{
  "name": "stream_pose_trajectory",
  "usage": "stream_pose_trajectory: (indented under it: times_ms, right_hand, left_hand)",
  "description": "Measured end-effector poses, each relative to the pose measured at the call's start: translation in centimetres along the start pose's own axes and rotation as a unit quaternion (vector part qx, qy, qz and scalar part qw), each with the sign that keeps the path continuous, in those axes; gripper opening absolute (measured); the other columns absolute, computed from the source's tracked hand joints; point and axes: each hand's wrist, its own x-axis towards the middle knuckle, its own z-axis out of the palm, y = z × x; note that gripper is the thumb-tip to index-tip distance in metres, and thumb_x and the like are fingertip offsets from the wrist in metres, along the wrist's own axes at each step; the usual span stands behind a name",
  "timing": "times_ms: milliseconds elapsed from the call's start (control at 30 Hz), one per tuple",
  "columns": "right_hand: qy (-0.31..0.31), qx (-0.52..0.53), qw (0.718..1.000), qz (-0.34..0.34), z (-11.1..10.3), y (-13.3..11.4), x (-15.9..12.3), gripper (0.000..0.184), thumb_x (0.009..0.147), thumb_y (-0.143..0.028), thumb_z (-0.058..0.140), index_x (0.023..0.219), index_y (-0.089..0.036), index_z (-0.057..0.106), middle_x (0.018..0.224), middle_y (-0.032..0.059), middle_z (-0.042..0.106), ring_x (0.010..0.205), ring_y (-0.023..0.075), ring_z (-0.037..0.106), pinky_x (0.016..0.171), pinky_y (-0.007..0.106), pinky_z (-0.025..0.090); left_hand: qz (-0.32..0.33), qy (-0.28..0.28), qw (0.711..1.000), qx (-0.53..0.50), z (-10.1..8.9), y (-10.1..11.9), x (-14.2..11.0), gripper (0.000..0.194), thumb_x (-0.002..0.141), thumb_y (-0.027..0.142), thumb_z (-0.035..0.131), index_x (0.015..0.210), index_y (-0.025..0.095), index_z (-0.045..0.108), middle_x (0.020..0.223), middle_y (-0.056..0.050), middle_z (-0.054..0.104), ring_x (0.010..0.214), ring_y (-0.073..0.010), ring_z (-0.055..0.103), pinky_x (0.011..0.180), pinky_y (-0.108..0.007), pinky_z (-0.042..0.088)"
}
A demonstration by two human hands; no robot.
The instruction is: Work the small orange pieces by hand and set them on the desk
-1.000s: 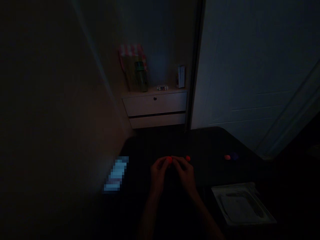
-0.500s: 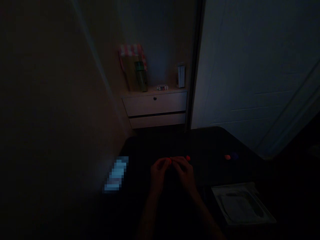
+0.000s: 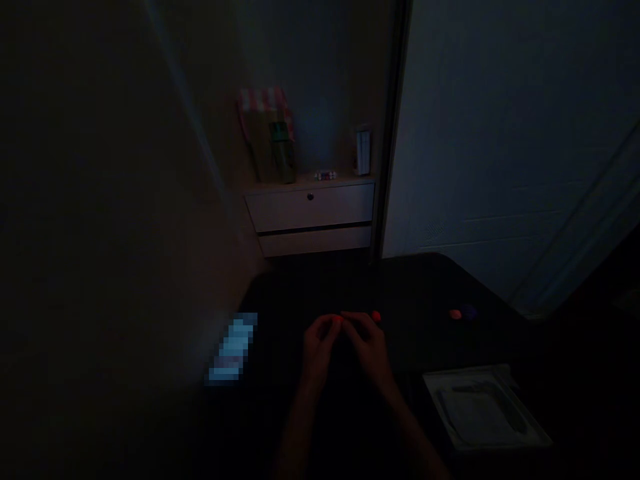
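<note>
In the dim head view, both hands meet over the dark table. My left hand is closed in a pinch on a small red lump that looks like modelling clay. My right hand pinches at the same lump from the other side; its fingertips partly cover it. Just beyond my right knuckles lies a second red lump on the table. Farther right, an orange-pink lump touches a dark purple one.
A pixelated bright panel is at the table's left. A pale, flat tray-like object lies at the lower right. Behind stand white drawers, with a green-capped bottle and a checked cloth above them.
My fingers have shifted slightly around the red lump, and more of it shows between the fingertips. The other lumps lie where they were.
</note>
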Motion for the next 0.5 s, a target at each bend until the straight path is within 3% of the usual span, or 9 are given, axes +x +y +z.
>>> stream_pose_trajectory:
  times_ms: [500]
  right_hand:
    - [-0.007, -0.001, 1.0, -0.002, 0.01, -0.19, -0.08, 0.025, 0.094, -0.042, 0.064, 0.103, -0.024, 0.078, 0.102, 0.0074, 0.074, 0.096, 0.024, 0.069, 0.086, 0.036, 0.055]
  left_hand:
    - [-0.014, 0.0, 1.0, -0.008, 0.12, -0.04, 0.0, 0.029, 0.079, 0.042, 0.079, 0.093, 0.017, 0.077, 0.093, -0.008, 0.076, 0.086, -0.0191, 0.068, 0.078, -0.028, 0.052]
